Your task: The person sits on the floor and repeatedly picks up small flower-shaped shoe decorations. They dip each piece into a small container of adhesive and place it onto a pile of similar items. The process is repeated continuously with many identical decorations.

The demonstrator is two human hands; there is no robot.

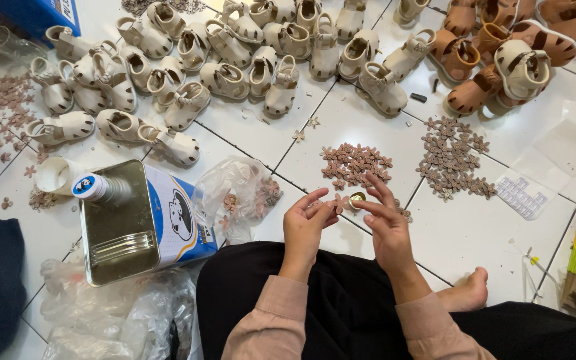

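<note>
Flower cutout point(339, 202), flat and face-up with no clear long axis, pinched between left hand point(305, 223) and right hand point(387, 223), beside a gold disc point(357, 198).

- cream baby sandals point(188, 60) all over the tiled floor point(488, 233)
- brown sandals point(501, 47) top right
- open metal tin can point(135, 223) with small glue bottle point(95, 187)
- crumpled plastic bag point(238, 193) beside it

Counted: one metal tin point(118, 230), two heaps of flower pieces point(355, 165) on the floor, two hands.
</note>
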